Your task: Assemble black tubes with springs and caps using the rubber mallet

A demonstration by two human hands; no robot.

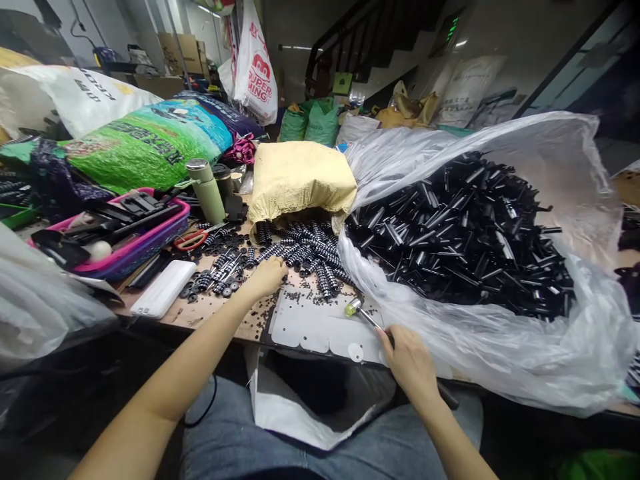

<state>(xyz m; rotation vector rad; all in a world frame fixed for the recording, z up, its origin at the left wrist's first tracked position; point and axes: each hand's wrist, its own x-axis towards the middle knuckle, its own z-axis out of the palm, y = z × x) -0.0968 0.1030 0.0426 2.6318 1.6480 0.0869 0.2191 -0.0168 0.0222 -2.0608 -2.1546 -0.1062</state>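
My left hand (269,275) reaches onto the wooden table (200,312), fingers curled down among black ridged parts (305,257) that spill from a yellow sack (300,179); what it grips is hidden. My right hand (407,360) is closed around the handle of a small hammer (356,309) whose head rests over a white plastic sheet (320,330) at the table's near edge. A big clear plastic bag (500,347) full of black tubes (460,233) lies right beside that hand.
A pink tray (135,250) of black parts, a white power bank (164,288), red-handled scissors (193,240) and a green flask (207,190) stand at left. Printed sacks are piled behind. A white bag (285,407) hangs open below the table edge by my lap.
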